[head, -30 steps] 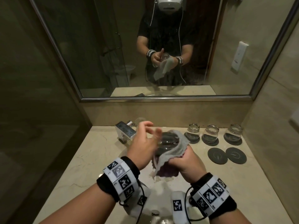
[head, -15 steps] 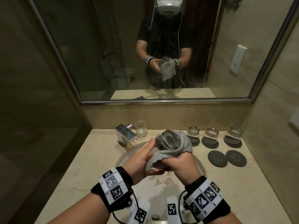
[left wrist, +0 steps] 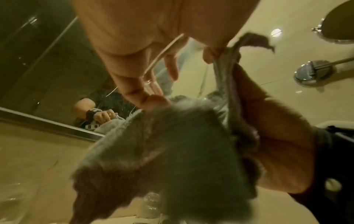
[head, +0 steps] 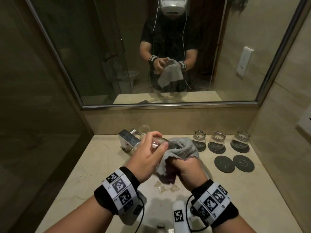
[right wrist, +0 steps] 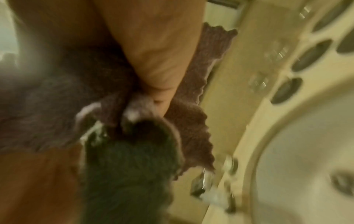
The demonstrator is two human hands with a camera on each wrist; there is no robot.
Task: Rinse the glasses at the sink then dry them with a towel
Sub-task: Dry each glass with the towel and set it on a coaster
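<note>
Over the sink (head: 208, 174) I hold a clear glass (head: 161, 143) on its side. My left hand (head: 155, 143) grips its near end, thumb on one side and fingers curled over the other. A grey towel (head: 182, 148) covers the far end of the glass, and my right hand (head: 185, 168) clutches it from below. In the left wrist view the glass rim (left wrist: 166, 52) crosses my palm beside the towel (left wrist: 172, 144). The right wrist view is blurred; it shows the towel (right wrist: 191, 121) bunched under my fingers.
A chrome tap (head: 128, 140) stands at the back left of the sink, with another glass (head: 144, 130) behind it. Three glasses (head: 218, 140) stand upside down on dark coasters at the back right, and two bare coasters (head: 224, 163) lie before them. A mirror hangs above.
My left hand has come up from under the towel and now grips the bare end of the glass. The towel has slid to the right, over the other end.
</note>
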